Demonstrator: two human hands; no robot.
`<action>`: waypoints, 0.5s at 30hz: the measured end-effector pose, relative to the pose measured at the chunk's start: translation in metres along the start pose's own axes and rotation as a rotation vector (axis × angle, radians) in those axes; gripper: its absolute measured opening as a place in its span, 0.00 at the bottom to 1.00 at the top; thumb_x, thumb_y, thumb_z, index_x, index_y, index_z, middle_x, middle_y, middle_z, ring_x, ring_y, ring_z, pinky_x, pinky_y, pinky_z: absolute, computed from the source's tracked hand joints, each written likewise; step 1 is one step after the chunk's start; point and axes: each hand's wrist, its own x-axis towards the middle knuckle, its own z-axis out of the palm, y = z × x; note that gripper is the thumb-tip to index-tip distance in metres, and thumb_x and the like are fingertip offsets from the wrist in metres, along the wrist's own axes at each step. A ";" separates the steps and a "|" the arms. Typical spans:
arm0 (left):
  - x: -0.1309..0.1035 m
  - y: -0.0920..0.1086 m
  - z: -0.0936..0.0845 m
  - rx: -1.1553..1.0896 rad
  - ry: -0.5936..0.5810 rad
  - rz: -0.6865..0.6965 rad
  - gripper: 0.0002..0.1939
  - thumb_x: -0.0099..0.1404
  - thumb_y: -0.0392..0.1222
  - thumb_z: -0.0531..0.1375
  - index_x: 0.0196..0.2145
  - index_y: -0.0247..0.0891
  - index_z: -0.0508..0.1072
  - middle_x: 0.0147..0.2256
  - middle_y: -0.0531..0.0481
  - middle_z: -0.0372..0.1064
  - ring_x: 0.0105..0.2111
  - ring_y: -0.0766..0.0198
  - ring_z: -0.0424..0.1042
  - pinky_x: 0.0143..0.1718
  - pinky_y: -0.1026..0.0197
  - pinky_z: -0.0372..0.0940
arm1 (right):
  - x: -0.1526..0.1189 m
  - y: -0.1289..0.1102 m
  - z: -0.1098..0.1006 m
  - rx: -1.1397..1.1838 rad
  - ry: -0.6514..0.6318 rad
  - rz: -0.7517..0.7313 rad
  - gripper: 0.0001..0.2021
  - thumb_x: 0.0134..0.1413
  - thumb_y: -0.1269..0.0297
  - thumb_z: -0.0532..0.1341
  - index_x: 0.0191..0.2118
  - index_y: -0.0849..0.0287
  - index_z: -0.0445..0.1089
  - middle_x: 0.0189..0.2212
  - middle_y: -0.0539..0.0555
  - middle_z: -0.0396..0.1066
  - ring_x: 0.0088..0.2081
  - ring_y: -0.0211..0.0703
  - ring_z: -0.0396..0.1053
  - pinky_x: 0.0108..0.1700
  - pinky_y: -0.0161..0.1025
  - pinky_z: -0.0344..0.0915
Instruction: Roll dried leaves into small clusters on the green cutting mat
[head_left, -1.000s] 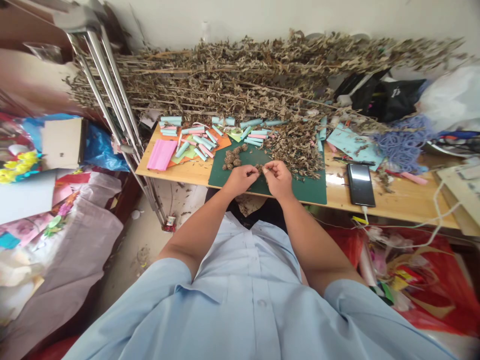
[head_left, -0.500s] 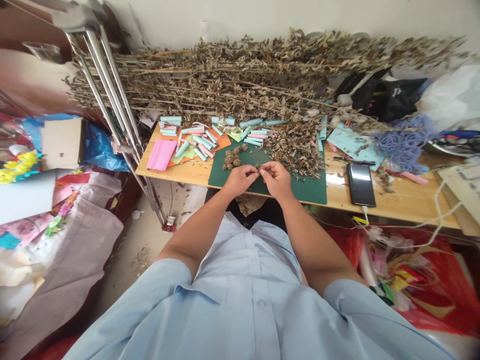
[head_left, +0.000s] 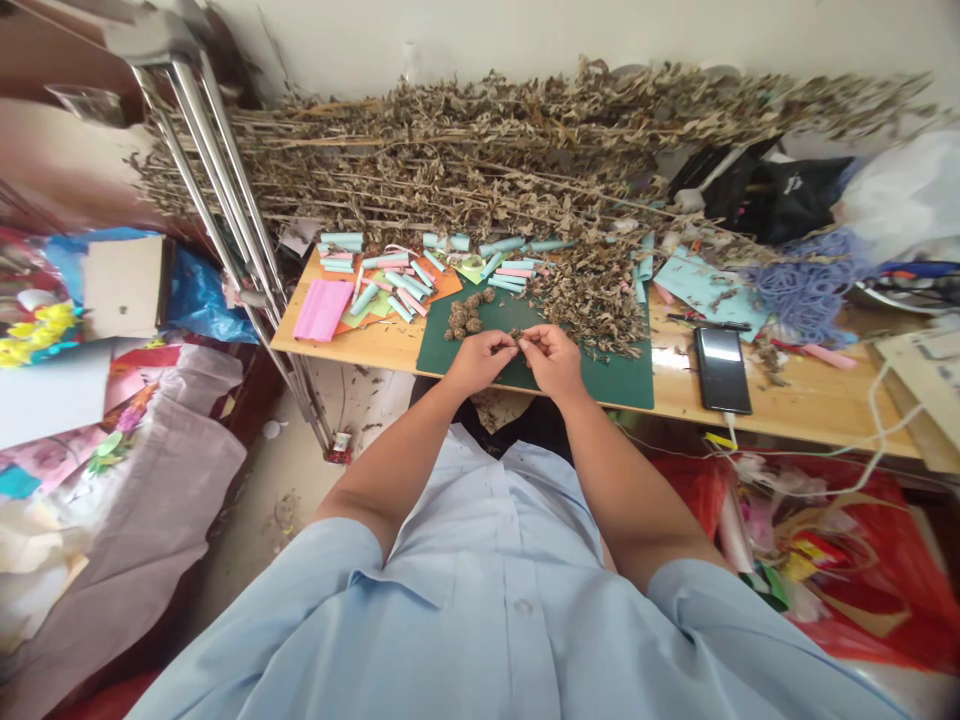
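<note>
While poised over the green mat (head_left: 611, 380), pinching with left hand (head_left: 480, 361) and right hand (head_left: 556, 360), both nearly closed on a small dried bit (head_left: 516, 334), right there between the fingertips, too tiny to read its long axis! Just short of brown clumps (head_left: 464, 318) leftward, loose dried leaves (head_left: 596, 300) rightward.

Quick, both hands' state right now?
Left hand: closed, pinching a dried plant bit.
Right hand: closed at the same bit; grip unclear.

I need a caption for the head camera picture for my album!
Left hand and right hand pinch a dried plant bit over a green mat.
</note>
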 end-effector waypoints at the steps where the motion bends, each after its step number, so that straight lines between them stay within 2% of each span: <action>1: 0.000 0.000 0.000 -0.004 -0.002 -0.001 0.10 0.66 0.45 0.60 0.35 0.35 0.77 0.32 0.50 0.74 0.31 0.66 0.70 0.36 0.64 0.65 | 0.000 -0.001 0.000 -0.001 -0.006 -0.003 0.11 0.57 0.54 0.65 0.40 0.55 0.72 0.29 0.49 0.73 0.25 0.37 0.66 0.29 0.37 0.65; 15: -0.001 0.000 -0.001 0.021 0.006 0.040 0.10 0.66 0.43 0.60 0.36 0.35 0.78 0.33 0.50 0.76 0.34 0.65 0.72 0.40 0.63 0.65 | 0.000 0.000 0.000 -0.027 -0.005 0.002 0.10 0.57 0.56 0.65 0.39 0.55 0.73 0.27 0.49 0.72 0.27 0.39 0.67 0.32 0.39 0.67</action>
